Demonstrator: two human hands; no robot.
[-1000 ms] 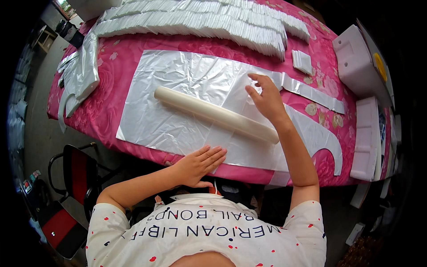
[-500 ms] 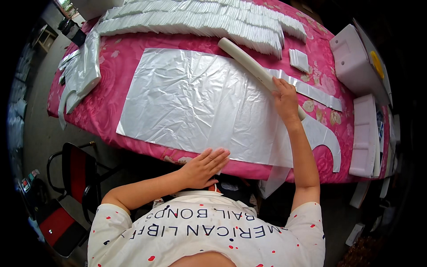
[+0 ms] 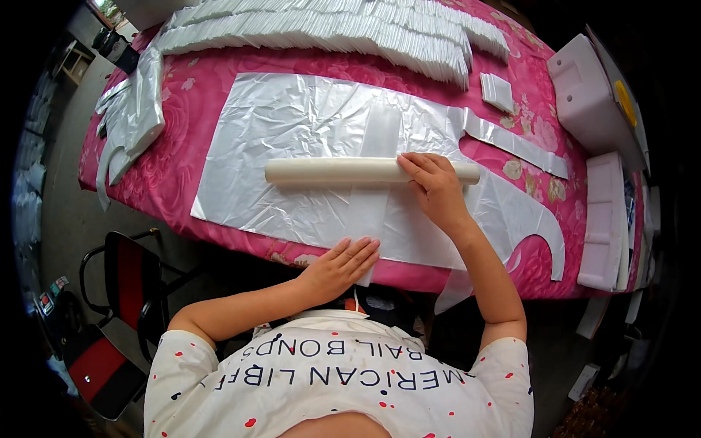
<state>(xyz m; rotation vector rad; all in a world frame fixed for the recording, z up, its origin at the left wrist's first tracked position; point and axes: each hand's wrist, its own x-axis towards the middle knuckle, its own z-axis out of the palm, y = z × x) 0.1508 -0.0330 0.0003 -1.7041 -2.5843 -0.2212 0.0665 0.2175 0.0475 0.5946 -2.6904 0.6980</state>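
Note:
A thin, wrinkled white plastic sheet (image 3: 292, 212) lies spread over the table, with two strap-like ends and curved cutouts at its right side. Across it rests a long, pale cylindrical tube (image 3: 328, 171), roughly level from left to right. My right hand (image 3: 432, 186) grips this tube from above, right of its middle. My left hand (image 3: 339, 270) lies flat at the sheet's near edge, its fingers stretched out and holding nothing. A smoother, flattened band (image 3: 376, 146) runs through the sheet from far to near, passing under the tube.
Long rows of folded white packets (image 3: 321, 36) line the table's far side, with a small separate stack (image 3: 497, 92) at their right. More crumpled plastic (image 3: 139, 109) and a dark jar (image 3: 117, 50) occupy the left end. White foam boxes (image 3: 600, 219) stand right; a chair (image 3: 125, 277) is left.
My right hand has moved left and nearer, turning the tube from a slant to nearly level over the sheet's middle. My left hand has stayed almost in place.

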